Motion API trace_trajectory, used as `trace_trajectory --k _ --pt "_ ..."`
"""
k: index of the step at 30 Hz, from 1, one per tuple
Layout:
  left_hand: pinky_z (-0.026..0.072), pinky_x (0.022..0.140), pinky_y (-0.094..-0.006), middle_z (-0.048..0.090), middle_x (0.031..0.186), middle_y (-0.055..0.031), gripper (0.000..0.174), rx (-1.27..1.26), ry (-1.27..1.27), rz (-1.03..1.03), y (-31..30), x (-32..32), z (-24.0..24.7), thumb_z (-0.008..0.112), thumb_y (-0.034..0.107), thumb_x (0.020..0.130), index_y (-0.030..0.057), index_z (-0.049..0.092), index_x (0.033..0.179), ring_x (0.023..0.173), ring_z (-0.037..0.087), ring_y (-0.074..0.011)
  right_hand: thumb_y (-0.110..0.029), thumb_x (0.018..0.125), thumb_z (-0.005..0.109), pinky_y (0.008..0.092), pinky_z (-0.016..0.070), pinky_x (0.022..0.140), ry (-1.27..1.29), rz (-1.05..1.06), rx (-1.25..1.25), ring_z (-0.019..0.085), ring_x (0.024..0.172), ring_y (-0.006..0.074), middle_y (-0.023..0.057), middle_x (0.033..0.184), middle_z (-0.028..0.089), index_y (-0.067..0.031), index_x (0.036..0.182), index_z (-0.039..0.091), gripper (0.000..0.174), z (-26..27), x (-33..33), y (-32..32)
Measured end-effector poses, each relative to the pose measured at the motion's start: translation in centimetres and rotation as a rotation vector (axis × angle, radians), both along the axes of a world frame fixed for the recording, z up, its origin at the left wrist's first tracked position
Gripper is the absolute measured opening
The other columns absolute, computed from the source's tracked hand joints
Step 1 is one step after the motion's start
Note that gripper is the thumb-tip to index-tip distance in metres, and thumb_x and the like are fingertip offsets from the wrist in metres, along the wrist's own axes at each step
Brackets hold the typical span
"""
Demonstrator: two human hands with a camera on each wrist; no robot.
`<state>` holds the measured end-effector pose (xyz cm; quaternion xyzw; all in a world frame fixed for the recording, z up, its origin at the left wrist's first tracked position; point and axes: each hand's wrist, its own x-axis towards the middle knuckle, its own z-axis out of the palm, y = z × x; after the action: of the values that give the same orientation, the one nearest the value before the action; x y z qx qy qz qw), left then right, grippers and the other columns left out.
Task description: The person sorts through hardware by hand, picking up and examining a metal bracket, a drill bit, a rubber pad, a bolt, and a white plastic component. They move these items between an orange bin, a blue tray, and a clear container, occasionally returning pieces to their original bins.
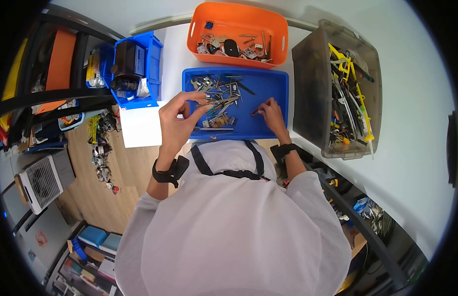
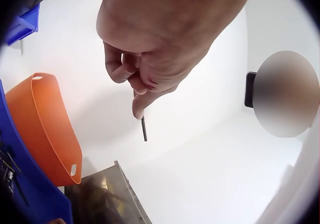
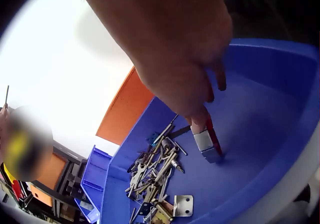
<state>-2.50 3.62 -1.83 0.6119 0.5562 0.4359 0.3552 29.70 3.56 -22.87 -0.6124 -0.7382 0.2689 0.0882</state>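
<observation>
left hand point(image 1: 177, 118) pinches thin pin point(image 2: 144, 129); right hand point(image 1: 272, 114) pinches red-silver part point(image 3: 212, 141) in blue tray point(image 1: 273, 81). risk: fingertip-only hold, pin may slip.

Metal parts point(image 1: 216, 98) in tray point(image 1: 271, 89), tub point(image 1: 239, 12) behind it, crate point(image 1: 308, 98) right, small bin point(image 1: 152, 54) left

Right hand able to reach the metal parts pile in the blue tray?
Probably yes: the right hand is inside the open blue tray, and the metal parts pile lies uncovered beside it. But its fingers seem to pinch a red-and-silver piece.
</observation>
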Motion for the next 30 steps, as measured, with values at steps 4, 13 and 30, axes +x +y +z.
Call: trace_trajectory --k 4,13,30 --pt "0.0251 0.045 -0.0191 0.075 0.092 -0.0025 0.031 -0.010 -0.012 -0.001 0.1 0.1 -0.3 0.082 -0.003 0.077 0.0050 0.071 0.106 0.051 0.036 0.0003 -0.002 0.084 0.072 0.0466 0.0509 0.090 -0.022 -0.009 -0.003 0.061 0.105 0.0375 0.0182 0.113 0.059 -0.0010 0.105 0.072 0.022 -0.9 0.6 0.6" --pt "0.0249 0.045 -0.0198 0.075 0.090 -0.0026 0.031 0.045 0.003 -0.008 0.4 0.3 0.0 0.082 -0.003 0.077 0.0051 0.072 0.105 0.050 0.036 0.0001 0.000 0.082 0.075 0.0459 0.0522 0.096 -0.041 -0.157 -0.090 0.061 0.114 0.0410 0.0206 0.130 0.057 -0.0017 0.132 0.059 0.052 0.2 0.4 0.6" --pt "0.0271 0.046 -0.0189 0.076 0.090 -0.0032 0.033 0.143 0.009 -0.012 -0.1 1.2 2.4 0.084 -0.005 0.074 0.0046 0.072 0.104 0.051 0.040 -0.0006 -0.010 0.085 0.078 0.0360 0.0542 0.089 0.762 0.051 0.076 0.068 0.101 0.0241 0.0114 0.120 0.065 -0.0042 0.113 0.073 0.029 21.6 -7.2 2.5"
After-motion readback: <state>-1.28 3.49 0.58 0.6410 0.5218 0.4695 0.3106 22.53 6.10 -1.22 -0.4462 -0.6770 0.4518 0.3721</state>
